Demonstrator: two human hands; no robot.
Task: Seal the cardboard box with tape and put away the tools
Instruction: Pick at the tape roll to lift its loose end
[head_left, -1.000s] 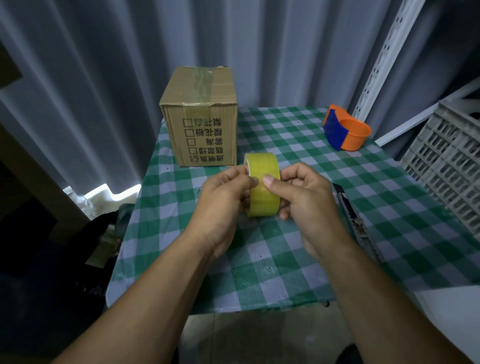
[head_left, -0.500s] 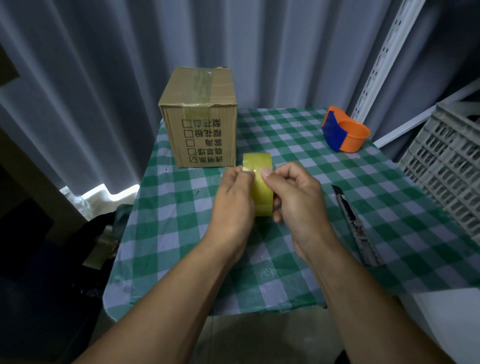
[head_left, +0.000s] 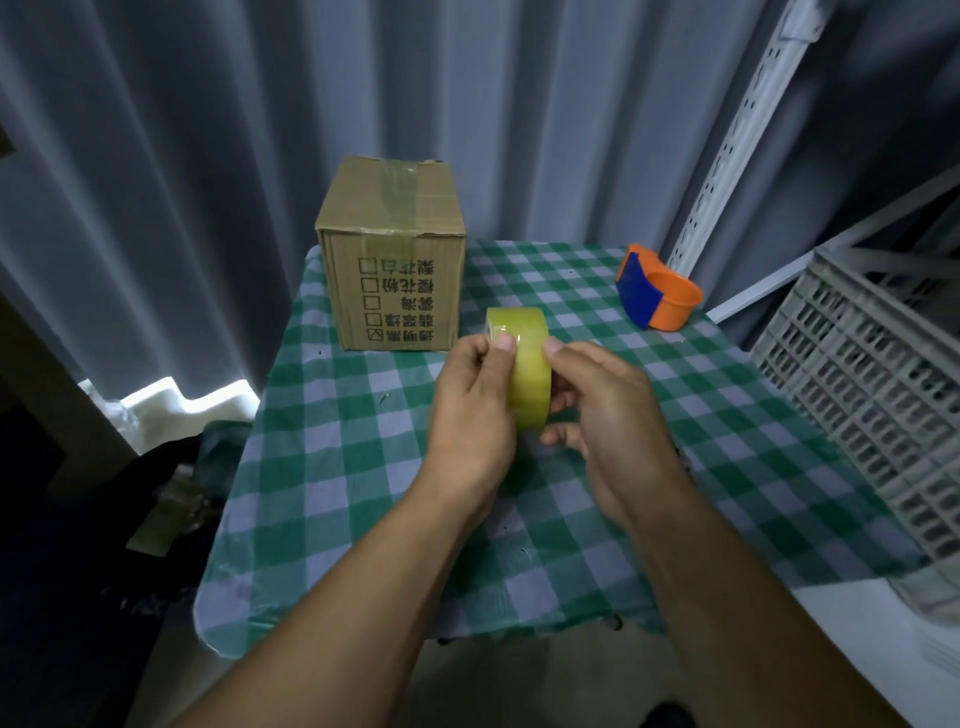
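Observation:
Both hands hold a yellowish roll of clear tape (head_left: 524, 364) upright above the middle of the checked table. My left hand (head_left: 470, 410) grips its left side with the thumb pressed on the roll's top surface. My right hand (head_left: 602, 405) cups the right side, thumb on top and fingers under the roll. The cardboard box (head_left: 395, 260) stands at the table's far left corner, flaps closed, with a strip of tape along its top seam and down the front. An orange and blue tape dispenser (head_left: 657, 296) lies at the far right.
The small table carries a green and white checked cloth (head_left: 332, 467). A grey plastic crate (head_left: 872, 395) stands close on the right. Grey curtains hang behind, with a white slotted rail (head_left: 727, 140) at the right. Dark clutter lies on the floor at the left.
The roll has been turned in my hands and my left thumb has shifted along its top. My right arm now covers the utility knife that lay on the table to the right.

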